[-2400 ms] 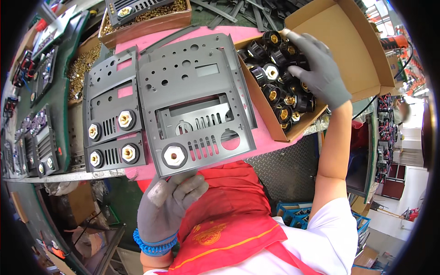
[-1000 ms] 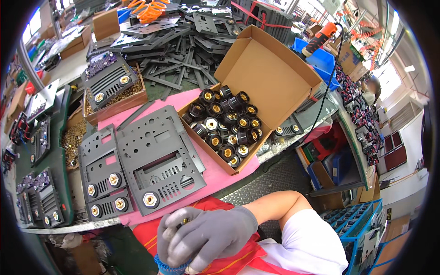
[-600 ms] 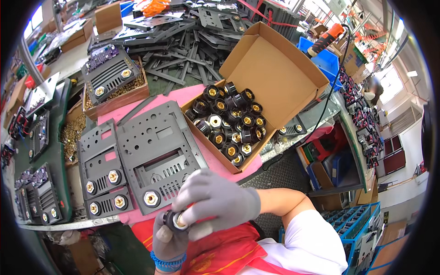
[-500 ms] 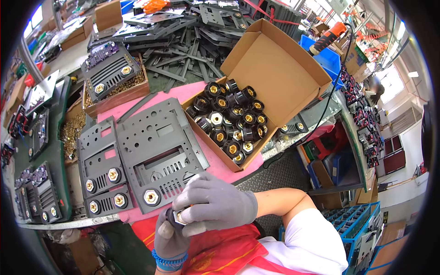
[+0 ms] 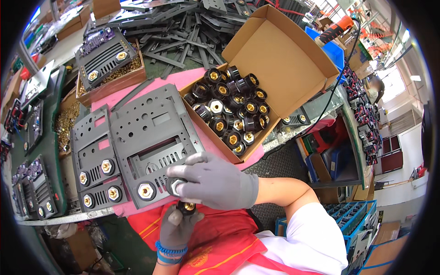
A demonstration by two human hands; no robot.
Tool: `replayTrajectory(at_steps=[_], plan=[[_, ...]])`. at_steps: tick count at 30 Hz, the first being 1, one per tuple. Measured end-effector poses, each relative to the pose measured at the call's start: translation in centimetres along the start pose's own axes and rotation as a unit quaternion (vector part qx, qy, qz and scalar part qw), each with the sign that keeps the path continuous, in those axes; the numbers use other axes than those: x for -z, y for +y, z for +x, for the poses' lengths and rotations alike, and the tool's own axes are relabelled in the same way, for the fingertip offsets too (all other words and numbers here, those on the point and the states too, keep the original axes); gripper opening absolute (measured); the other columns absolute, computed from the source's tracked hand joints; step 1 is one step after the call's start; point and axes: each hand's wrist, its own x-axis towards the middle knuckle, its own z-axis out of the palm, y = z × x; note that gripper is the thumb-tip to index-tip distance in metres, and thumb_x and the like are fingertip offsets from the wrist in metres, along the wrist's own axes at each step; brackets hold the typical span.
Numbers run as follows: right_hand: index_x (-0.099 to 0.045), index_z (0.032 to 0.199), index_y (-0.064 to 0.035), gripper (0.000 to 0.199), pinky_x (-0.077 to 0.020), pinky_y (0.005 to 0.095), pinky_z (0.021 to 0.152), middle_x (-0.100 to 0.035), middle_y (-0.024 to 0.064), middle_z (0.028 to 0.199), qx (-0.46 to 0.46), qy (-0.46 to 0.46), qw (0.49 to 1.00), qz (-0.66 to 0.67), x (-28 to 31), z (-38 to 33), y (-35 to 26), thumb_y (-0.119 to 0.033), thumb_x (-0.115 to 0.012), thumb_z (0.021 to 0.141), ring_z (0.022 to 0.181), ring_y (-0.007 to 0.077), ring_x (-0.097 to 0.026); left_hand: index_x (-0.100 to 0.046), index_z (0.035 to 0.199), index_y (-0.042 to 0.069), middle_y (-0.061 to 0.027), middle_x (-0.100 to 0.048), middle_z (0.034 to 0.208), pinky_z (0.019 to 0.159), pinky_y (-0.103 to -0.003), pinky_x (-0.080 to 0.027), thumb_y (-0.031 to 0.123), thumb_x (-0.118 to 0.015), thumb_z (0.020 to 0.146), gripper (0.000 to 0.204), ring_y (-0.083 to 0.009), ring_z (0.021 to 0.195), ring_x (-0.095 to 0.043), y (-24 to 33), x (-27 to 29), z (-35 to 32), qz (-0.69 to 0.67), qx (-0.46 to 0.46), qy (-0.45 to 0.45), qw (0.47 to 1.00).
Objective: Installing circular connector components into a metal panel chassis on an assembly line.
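At the far left, two smaller dark grey metal panels (image 5: 91, 147) are laid overlapping on a pink mat (image 5: 123, 210), with pale hexagonal nuts on dark round bases seen along their front parts. To their right, a large dark grey perforated metal panel (image 5: 158, 131) is placed, its long axis running from the far side of the mat toward the wearer; one pale hexagonal nut with a brass centre (image 5: 146, 191) is seated near its front left corner. Just past that corner, a loose silver hexagonal nut (image 5: 175, 187) is held over the panel's front edge, pinched between thumb and fingertips of the grey-gloved right hand (image 5: 215, 181); the panel's front right part is hidden by this hand. Slightly to the right and closer to the body, a black round fitting with a brass centre (image 5: 187, 207) is gripped by the closed-in fingers of the grey-gloved left hand (image 5: 178, 229), its brass mouth turned upward. The two parts are held close together, fitting below nut in view; whether contact is made cannot be told. The panel is approached more closely by the right hand, while the left is kept against the red apron (image 5: 224, 227). Farther right, more black fittings (image 5: 238, 98) are heaped in a brown cardboard box (image 5: 282, 62), well apart from both hands.
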Motion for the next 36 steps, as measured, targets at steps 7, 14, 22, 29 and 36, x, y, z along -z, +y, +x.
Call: replayTrajectory(at_steps=[7,14,22,29,36], plan=[[-0.057,0.105,-0.0087,0.022,-0.052,0.0432,0.08,-0.059,0.0189,0.126,0.003,-0.04,0.963,0.266,-1.1,0.3,-0.7,-0.019,-0.066,0.087,0.092,0.0375,-0.064,-0.045,0.137,0.004,-0.0126,-0.055,0.133,0.098,-0.047,-0.052,0.031,-0.051,0.099,0.047,-0.031,0.119,-0.057,-1.0,1.7,1.4,-0.039,0.022,0.12,0.992],[-0.062,0.098,-0.0094,0.021,-0.0525,0.0394,0.078,-0.062,0.0159,0.123,-0.081,0.044,0.988,0.121,-1.7,2.1,2.3,-0.013,-0.072,0.081,0.099,0.0345,-0.064,-0.046,0.136,0.007,-0.0147,-0.056,0.131,0.086,-0.05,-0.056,0.032,-0.055,0.097,0.048,-0.0343,0.111,-0.061,-0.1,0.4,2.0,-0.145,0.057,-0.083,0.984],[-0.062,0.092,-0.0058,0.024,-0.0531,0.037,0.072,-0.065,0.0191,0.116,-0.062,0.03,0.989,0.13,-0.8,2.6,3.4,-0.005,-0.076,0.073,0.089,0.0349,-0.067,-0.038,0.143,0.006,-0.0153,-0.049,0.141,0.099,-0.056,-0.049,0.023,-0.064,0.093,0.059,-0.0353,0.126,-0.052,-0.1,0.7,2.3,-0.152,0.09,-0.078,0.981],[-0.063,0.092,-0.007,0.024,-0.0531,0.0363,0.071,-0.066,0.0169,0.116,-0.036,0.018,0.99,0.134,-1.2,3.1,2.5,-0.007,-0.077,0.072,0.09,0.033,-0.068,-0.035,0.142,0.0,-0.024,-0.047,0.139,0.088,-0.061,-0.054,0.033,-0.037,0.104,0.051,-0.0433,0.119,-0.053,1.0,1.4,1.8,0.035,-0.013,-0.174,0.984],[-0.064,0.098,-0.0112,0.024,-0.0482,0.0446,0.088,-0.066,0.0085,0.11,0.017,-0.203,0.915,0.349,1.6,3.1,4.6,-0.014,-0.075,0.077,0.105,0.031,-0.064,-0.037,0.142,0.001,-0.0165,-0.05,0.137,0.106,-0.046,-0.045,0.023,-0.063,0.091,0.061,-0.032,0.126,-0.052,4.0,-2.6,0.8,0.103,0.03,-0.033,0.994]])
